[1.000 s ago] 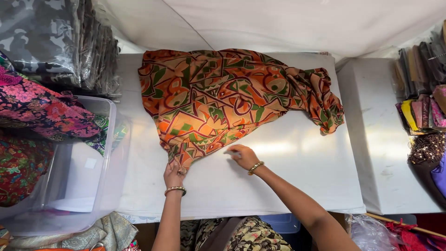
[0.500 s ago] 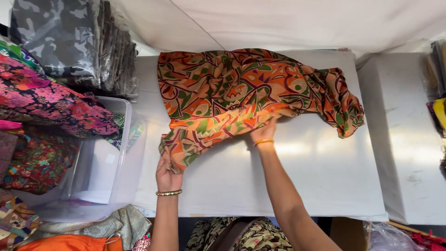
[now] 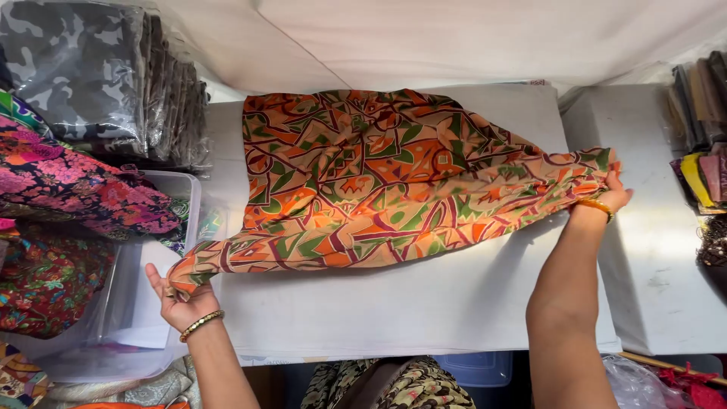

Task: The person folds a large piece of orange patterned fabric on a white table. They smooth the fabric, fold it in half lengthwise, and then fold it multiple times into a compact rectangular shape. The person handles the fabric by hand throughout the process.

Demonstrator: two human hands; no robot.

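My left hand (image 3: 178, 299) pinches one narrow end of the orange patterned cloth (image 3: 394, 189) at about 8 o'clock, thumb over the bunched corner. My right hand (image 3: 609, 198) is closed on the other end at 3 o'clock, just past the white table (image 3: 424, 303) edge. The cloth lies stretched between them across the table, its wide part spread toward 12 o'clock and rumpled in the middle.

Both holds are on small gathers of thin fabric, so I judge a corner could slide out if I pull unevenly, and the creases at the centre could fold in crooked. The left end hangs over the clear plastic bin (image 3: 121, 333) at 9 o'clock and might drop into it or snag its rim.

Pink floral fabric (image 3: 83, 189) drapes over that bin, close to my left hand. Stacked camouflage packets (image 3: 98, 76) sit at 10 o'clock beside the cloth's far corner. A second white block (image 3: 659, 250) stands at 3 o'clock, with folded dark goods (image 3: 700, 98) behind it.
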